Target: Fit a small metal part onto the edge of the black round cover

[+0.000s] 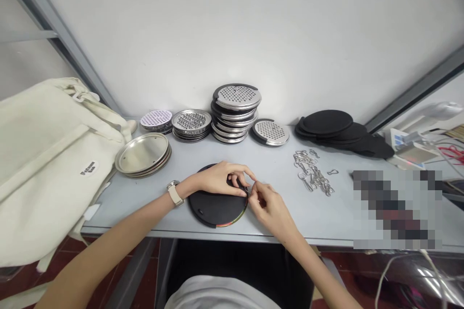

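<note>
A black round disc (213, 208) lies near the table's front edge, with a shiny coloured strip along its lower right rim. Across its top rests my left hand (221, 179), wearing a watch, thumb on the face and fingers curled around the upper right edge. At that same edge my right hand (266, 201) is closed in a pinch, close to the left fingertips. Whatever sits between its fingers is small and mostly hidden. To the right lies a loose pile of small metal snap clips (315, 176).
Behind the disc stand a tall stack of perforated metal discs (236, 96), a single one (271, 132), and grater discs (191, 120). Plain metal plates (143, 152) and a cream bag (54, 169) are left. Black discs (328, 123) lie back right, beyond the clips.
</note>
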Motion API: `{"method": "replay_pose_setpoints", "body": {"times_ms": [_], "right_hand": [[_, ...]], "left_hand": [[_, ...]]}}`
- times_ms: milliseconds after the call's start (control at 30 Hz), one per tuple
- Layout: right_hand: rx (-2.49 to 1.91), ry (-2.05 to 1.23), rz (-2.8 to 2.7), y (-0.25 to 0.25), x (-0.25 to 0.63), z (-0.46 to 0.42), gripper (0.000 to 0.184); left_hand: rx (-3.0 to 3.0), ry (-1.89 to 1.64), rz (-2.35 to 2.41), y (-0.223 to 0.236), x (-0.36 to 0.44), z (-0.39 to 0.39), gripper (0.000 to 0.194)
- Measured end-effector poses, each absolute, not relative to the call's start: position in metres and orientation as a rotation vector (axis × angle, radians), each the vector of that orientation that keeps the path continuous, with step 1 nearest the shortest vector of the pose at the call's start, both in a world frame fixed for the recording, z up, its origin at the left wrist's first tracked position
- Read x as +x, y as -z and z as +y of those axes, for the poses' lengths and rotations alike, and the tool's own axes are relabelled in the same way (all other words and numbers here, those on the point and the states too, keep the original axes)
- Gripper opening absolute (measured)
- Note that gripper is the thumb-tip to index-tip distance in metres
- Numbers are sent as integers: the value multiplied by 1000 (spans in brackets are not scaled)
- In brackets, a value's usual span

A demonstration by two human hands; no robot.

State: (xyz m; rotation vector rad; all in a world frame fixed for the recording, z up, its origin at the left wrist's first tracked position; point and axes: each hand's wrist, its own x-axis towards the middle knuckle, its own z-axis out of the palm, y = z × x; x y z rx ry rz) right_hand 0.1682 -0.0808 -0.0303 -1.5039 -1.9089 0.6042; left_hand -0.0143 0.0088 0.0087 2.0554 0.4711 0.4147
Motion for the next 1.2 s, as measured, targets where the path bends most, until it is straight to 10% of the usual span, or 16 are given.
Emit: {"method": "replay_pose_setpoints", "body": {"times_ms": [1200], "right_hand": [[-1463, -496, -2007, 27, 166, -79, 26]], "left_hand": [[2123, -475, 498, -7, -15, 7, 40]]}}
